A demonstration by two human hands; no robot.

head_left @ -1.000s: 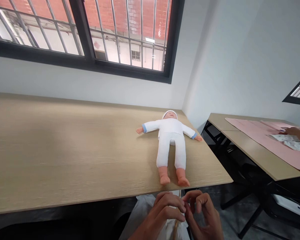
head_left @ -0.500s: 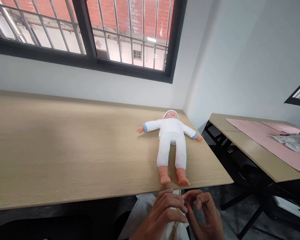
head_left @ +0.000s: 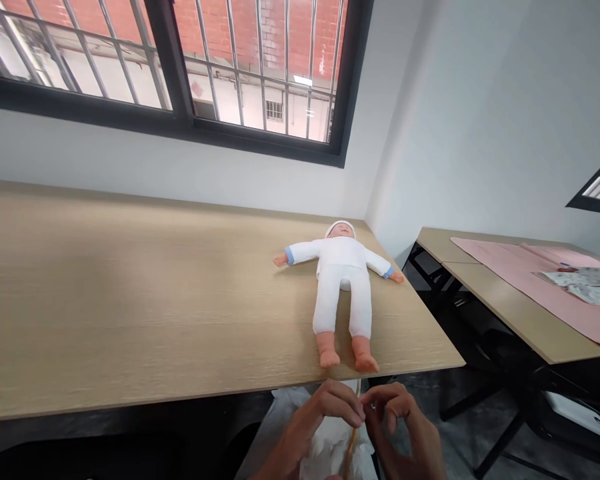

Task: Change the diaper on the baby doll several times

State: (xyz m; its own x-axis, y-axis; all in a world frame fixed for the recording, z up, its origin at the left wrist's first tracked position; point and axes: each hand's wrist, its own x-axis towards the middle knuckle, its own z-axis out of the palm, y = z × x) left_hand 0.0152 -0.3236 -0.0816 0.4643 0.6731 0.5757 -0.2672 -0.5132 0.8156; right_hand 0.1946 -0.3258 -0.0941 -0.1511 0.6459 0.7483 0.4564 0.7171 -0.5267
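Note:
Just below the table's front edge, my left hand (head_left: 327, 408) and my right hand (head_left: 404, 417) come together with fingertips touching. Both are closed in a pinch around a thin yellow-brown strip (head_left: 351, 445), whose exact kind I cannot make out. The strip runs up and down between the hands, over crumpled white sheet material (head_left: 320, 448), either thin cloth or plastic. Beyond my hands a baby doll (head_left: 344, 257) in white clothes with blue cuffs lies face up on the table, arms spread and feet toward me.
The wood-topped table (head_left: 145, 300) runs along the wall under a barred window (head_left: 260, 73). At right, another table (head_left: 495, 293) carries a pink cloth (head_left: 525, 280) and a patterned white garment (head_left: 587, 283). A white object (head_left: 577, 415) rests on a dark seat below.
The fingers of my left hand have drawn together into a pinch beside my right fingertips. Another person's hand at the right edge has gone out of view. The doll has not moved.

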